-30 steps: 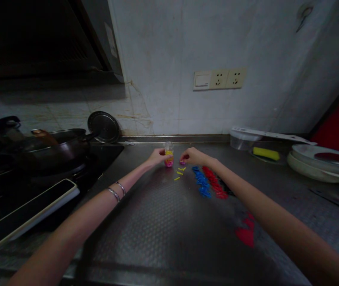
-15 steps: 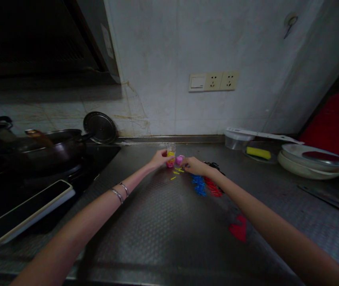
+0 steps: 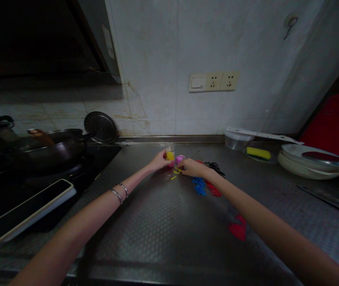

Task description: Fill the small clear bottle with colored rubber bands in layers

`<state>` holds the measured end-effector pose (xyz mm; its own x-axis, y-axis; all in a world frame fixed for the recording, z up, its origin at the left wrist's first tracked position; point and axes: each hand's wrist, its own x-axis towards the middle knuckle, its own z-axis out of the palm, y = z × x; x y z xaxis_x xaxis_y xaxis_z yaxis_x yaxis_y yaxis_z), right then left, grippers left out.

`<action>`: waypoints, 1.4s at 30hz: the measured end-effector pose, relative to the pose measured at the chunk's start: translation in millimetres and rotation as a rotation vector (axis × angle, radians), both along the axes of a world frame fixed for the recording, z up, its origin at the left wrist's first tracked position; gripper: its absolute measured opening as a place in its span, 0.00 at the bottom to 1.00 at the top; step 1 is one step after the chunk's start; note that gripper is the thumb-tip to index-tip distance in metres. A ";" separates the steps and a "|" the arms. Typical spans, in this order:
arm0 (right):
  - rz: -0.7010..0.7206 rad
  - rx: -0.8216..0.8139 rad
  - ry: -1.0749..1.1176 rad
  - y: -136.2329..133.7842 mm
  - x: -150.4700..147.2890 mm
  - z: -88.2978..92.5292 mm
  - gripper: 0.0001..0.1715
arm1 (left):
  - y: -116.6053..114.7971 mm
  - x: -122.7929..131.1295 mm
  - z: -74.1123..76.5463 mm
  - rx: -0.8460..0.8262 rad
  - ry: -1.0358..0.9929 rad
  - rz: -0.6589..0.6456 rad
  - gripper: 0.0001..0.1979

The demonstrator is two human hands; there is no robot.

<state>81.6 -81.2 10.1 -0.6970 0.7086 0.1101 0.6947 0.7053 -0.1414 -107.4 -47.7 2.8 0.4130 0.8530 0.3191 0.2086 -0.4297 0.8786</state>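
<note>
At the far middle of the counter [image 3: 148,242], clasping one clear jar [image 3: 170,155] in the left hand [image 3: 159,159]. Just right of it, holding the right hand [image 3: 190,167] over at least three yellow pieces [image 3: 176,172]; cannot tell fingertips together or apart. Just beyond, one pink object [image 3: 180,159]. Farther right, one blue pile [image 3: 199,186], one red pile [image 3: 214,189], one black pile [image 3: 215,167].

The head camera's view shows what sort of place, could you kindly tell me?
Most likely a kitchen: a dark pan sits on a black hob, with what looks like a range hood above.
</note>
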 end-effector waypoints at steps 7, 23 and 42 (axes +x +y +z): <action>-0.067 0.060 -0.038 6.0 -7.0 1.7 0.11 | -1.1 -7.6 1.2 0.008 0.035 0.081 0.36; -0.081 0.016 0.160 -1.7 -1.9 5.2 0.15 | -52.8 -14.6 19.0 0.291 0.597 -0.165 0.11; -0.115 -0.042 0.382 -35.6 31.2 10.7 0.13 | -30.8 6.3 9.1 0.211 0.541 -0.237 0.02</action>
<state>112.8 -116.8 20.8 -0.5272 0.7889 0.3157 0.6605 0.6142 -0.4319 -101.1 -78.6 11.8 0.7335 0.6599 0.1630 0.4782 -0.6714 0.5662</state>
